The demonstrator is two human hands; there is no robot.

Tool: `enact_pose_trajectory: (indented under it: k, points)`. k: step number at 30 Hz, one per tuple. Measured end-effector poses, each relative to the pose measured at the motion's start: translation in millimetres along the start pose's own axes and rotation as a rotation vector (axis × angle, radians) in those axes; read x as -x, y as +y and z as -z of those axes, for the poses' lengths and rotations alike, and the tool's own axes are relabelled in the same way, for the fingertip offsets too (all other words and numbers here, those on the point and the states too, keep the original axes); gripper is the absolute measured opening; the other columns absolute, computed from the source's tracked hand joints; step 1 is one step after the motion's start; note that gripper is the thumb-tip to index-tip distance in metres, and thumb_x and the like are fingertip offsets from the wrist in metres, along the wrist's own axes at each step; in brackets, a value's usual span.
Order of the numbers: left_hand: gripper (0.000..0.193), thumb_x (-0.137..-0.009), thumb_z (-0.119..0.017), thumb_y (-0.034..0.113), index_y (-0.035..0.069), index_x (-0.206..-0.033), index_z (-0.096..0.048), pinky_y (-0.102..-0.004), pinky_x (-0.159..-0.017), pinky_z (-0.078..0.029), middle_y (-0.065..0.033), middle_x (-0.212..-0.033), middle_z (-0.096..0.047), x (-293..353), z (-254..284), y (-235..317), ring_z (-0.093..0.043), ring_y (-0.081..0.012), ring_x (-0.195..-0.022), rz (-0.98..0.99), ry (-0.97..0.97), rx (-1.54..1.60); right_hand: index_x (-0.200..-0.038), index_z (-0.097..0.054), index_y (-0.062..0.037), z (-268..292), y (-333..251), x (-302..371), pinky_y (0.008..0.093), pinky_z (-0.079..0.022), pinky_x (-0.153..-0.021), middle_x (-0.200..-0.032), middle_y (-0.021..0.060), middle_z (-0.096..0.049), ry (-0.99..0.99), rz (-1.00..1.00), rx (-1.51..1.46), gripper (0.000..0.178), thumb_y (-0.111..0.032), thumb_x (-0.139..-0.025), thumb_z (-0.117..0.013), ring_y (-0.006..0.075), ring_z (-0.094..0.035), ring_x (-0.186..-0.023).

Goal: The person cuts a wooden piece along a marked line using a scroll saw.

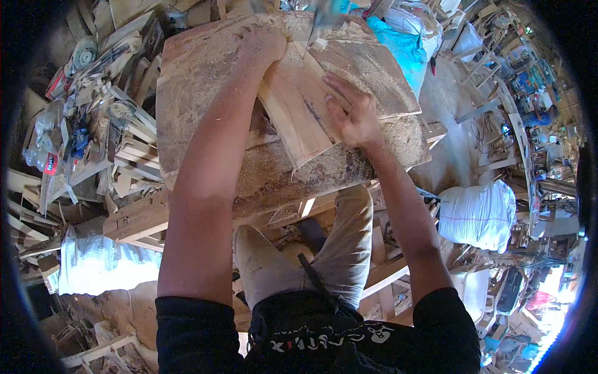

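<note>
A pale wooden board with curved pencil lines lies flat on a sawdust-covered worktable. Near its far end a thin upright saw blade meets the wood, under a blurred guide part. My left hand is closed at the board's far left edge, its fingers bent and partly hidden. On the right edge rests my right hand, with fingers on the wood and thumb bent in, gripping the board to the right of and nearer than the blade.
Piles of wood offcuts crowd the left side, with a plastic bottle among them. Turquoise and white sacks stand past the table's far right corner. Another white sack sits at right. Wooden beams run below the table edge.
</note>
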State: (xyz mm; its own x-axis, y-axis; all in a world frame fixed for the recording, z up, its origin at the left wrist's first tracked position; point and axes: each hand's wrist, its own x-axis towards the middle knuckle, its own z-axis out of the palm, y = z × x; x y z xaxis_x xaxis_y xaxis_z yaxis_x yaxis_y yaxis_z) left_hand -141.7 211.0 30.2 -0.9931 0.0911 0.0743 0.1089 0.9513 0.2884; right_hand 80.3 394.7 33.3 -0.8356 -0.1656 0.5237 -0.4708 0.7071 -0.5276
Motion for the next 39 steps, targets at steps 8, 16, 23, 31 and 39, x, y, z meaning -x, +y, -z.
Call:
enact_pose_trajectory:
  k: [8, 16, 23, 31, 39]
  points:
    - [0.060, -0.095, -0.049, 0.028, -0.001, -0.147, -0.054, -0.0661, -0.123, -0.015, -0.0266, -0.164, -0.033, -12, -3, -10, -0.025, -0.0502, -0.153, -0.046, -0.037, 0.010, -0.129, -0.066, 0.0024, -2, 4, -4, 0.0444, -0.049, -0.110, -0.135, 0.0259, -0.065, 0.014, 0.046, 0.013, 0.041, -0.012, -0.091, -0.067, 0.0412, -0.063, -0.127]
    - [0.063, -0.096, -0.048, 0.029, 0.001, -0.152, -0.048, -0.0625, -0.126, -0.013, -0.0253, -0.165, -0.033, -44, -20, -33, -0.023, -0.0479, -0.155, -0.064, -0.072, -0.108, -0.129, -0.066, 0.0035, -9, -5, -9, 0.0443, -0.049, -0.109, -0.134, 0.0264, -0.066, 0.018, 0.003, -0.030, 0.040, -0.010, -0.091, -0.066, 0.0402, -0.063, -0.127]
    - [0.065, -0.094, -0.051, 0.031, 0.003, -0.153, -0.048, -0.0617, -0.126, -0.015, -0.0234, -0.164, -0.036, -16, -9, 10, -0.028, -0.0465, -0.153, -0.031, -0.098, -0.015, -0.128, -0.066, -0.0005, -2, 17, 3, 0.0485, -0.051, -0.106, -0.129, 0.0237, -0.068, 0.065, -0.010, 0.016, 0.042, -0.018, -0.090, -0.066, 0.0434, -0.064, -0.121]
    - [0.061, -0.092, -0.053, 0.028, 0.003, -0.148, -0.054, -0.0615, -0.124, -0.019, -0.0238, -0.161, -0.042, -24, 0, -17, -0.032, -0.0441, -0.152, -0.011, -0.044, -0.027, -0.130, -0.066, -0.0009, -14, 7, -10, 0.0480, -0.050, -0.108, -0.131, 0.0248, -0.067, 0.059, 0.024, -0.030, 0.044, -0.018, -0.090, -0.065, 0.0439, -0.063, -0.124]
    - [0.057, -0.095, -0.051, 0.028, 0.003, -0.147, -0.056, -0.0613, -0.123, -0.020, -0.0220, -0.159, -0.045, -15, -7, 14, -0.033, -0.0427, -0.152, -0.005, 0.054, -0.007, -0.130, -0.065, 0.0014, -2, 9, -7, 0.0446, -0.048, -0.109, -0.135, 0.0242, -0.066, 0.050, -0.021, 0.029, 0.041, -0.010, -0.091, -0.063, 0.0405, -0.063, -0.128]
